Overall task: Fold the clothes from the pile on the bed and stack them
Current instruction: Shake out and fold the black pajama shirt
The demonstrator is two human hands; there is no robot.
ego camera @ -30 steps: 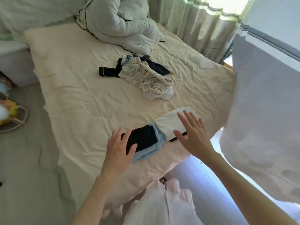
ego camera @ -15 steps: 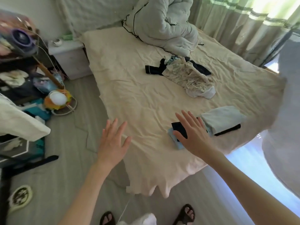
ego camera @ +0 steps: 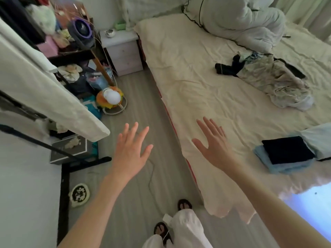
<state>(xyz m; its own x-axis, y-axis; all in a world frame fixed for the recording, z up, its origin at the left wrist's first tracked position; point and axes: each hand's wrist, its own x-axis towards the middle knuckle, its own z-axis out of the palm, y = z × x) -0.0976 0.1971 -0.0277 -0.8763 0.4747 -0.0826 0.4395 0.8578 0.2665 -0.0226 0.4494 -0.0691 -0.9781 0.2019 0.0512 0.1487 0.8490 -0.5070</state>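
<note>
A loose pile of clothes [ego camera: 274, 81], pale printed fabric over dark pieces, lies on the cream bed [ego camera: 197, 72] at the upper right. At the bed's near right edge sits a folded stack: a black garment [ego camera: 286, 149] on a light blue one [ego camera: 265, 161], with a folded pale piece [ego camera: 318, 140] beside it. My left hand [ego camera: 130, 151] hovers over the floor with fingers spread, holding nothing. My right hand [ego camera: 213, 145] is stretched flat above the bed's near corner, empty too, well left of the stack.
A grey duvet [ego camera: 240, 20] is bunched at the head of the bed. A bedside cabinet [ego camera: 121, 51], a cluttered shelf [ego camera: 75, 56] and a small fan [ego camera: 111, 99] stand left of the grey floor strip [ego camera: 143, 108]. My sandalled feet [ego camera: 172, 217] stand by the bed corner.
The view has swung left, so the folded stack and pile now sit far right. Both hands have drawn away from the stack, still spread and empty.
</note>
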